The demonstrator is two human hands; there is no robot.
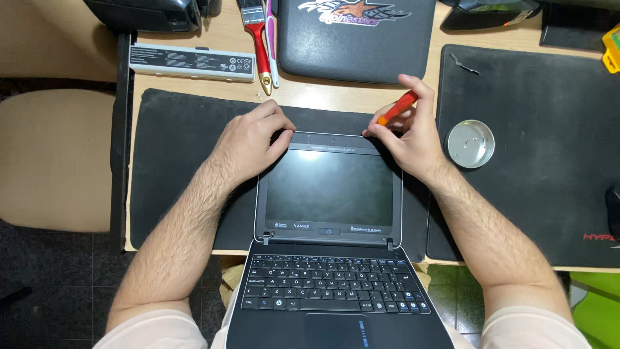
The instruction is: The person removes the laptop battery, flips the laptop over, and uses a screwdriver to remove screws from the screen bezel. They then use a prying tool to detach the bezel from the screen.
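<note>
Where right hand (413, 139) fingers pinch orange tool (398, 107), tip hidden; left hand (248, 143) fingers grip laptop lid (326, 187).

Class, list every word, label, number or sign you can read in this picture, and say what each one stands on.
Print is located, not copied.
Laptop screen bezel, gripped by the left hand: white lettering, top and bottom.
Keyboard: white key legends.
Grey battery pack: fine print, too small to read.
Dark case: colourful logo.
Right mat: red lettering, cut off.
Orange tool in the right hand: none visible.
</note>
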